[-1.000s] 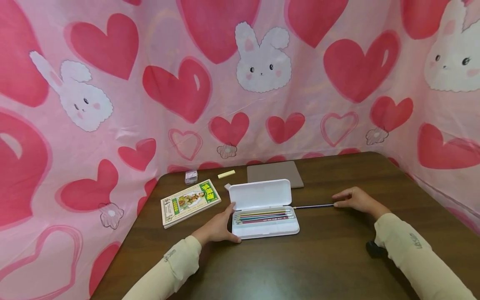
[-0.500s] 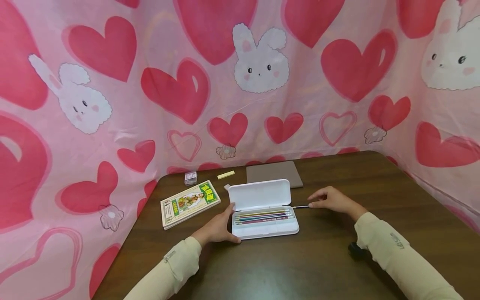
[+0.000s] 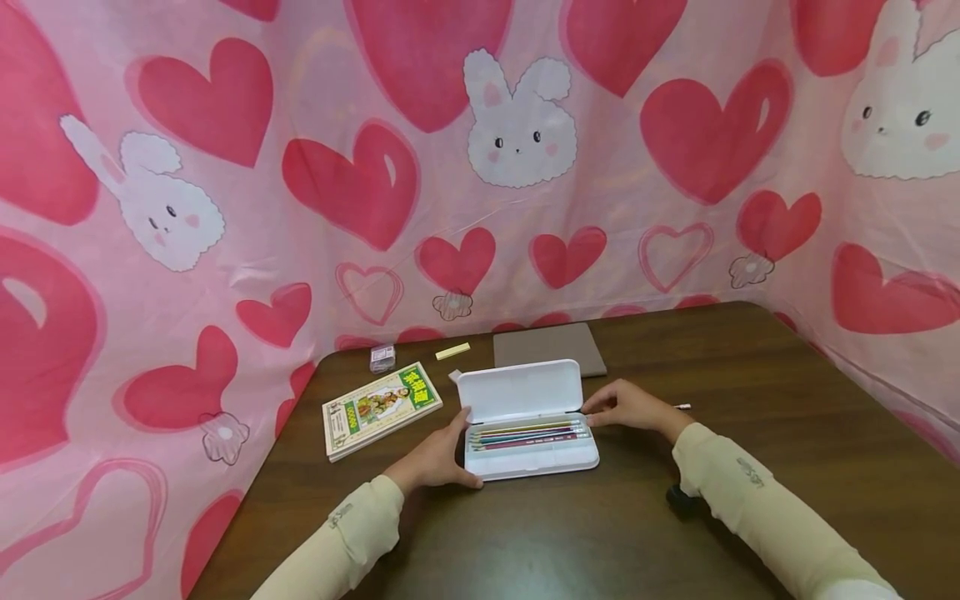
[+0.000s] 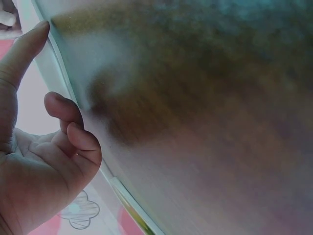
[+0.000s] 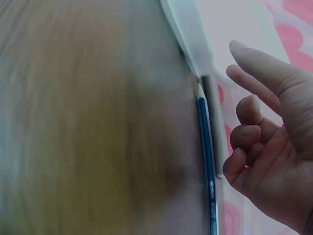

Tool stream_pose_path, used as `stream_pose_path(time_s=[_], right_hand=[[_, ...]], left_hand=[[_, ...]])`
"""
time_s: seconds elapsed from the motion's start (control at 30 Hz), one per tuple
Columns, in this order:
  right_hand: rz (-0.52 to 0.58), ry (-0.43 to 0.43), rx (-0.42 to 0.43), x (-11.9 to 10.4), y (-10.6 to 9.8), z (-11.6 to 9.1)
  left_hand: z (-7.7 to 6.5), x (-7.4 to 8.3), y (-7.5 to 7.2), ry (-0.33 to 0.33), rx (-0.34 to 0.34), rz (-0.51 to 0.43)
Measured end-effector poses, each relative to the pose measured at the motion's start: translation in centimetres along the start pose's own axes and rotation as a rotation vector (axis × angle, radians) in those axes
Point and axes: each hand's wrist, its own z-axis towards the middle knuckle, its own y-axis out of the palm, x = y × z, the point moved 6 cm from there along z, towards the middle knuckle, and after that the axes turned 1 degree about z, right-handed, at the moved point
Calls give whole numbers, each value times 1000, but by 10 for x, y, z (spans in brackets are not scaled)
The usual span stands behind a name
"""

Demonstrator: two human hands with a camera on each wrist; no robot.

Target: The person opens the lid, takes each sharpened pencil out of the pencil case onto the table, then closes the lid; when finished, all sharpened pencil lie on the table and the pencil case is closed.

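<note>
Moved left since earlier with the right hand (image 3: 637, 409), loosely bent, to the right end of the pencil case (image 3: 520, 392). Spread against its left end with the left hand (image 3: 435, 458). Beside the case, near the right hand: blue pencil (image 5: 207, 152).

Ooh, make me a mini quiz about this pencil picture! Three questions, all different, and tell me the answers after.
1. Fill in: the pencil lying outside the white case has a ____ body.
2. True or false: the case's lid is closed.
3. Which hand is nearer the book? A) left B) right

Key:
1. Blue.
2. False; the lid stands open.
3. A, the left hand.
</note>
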Motion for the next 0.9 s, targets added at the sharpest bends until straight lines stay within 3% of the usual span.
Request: stream_pose_path(time_s=[0.3, 0.9], right_hand=[[-58, 5, -57, -8, 14, 5], [-210, 5, -78, -19, 21, 11]], left_hand=[[-1, 1, 1, 8, -1, -12], [0, 0, 0, 0, -3, -10]])
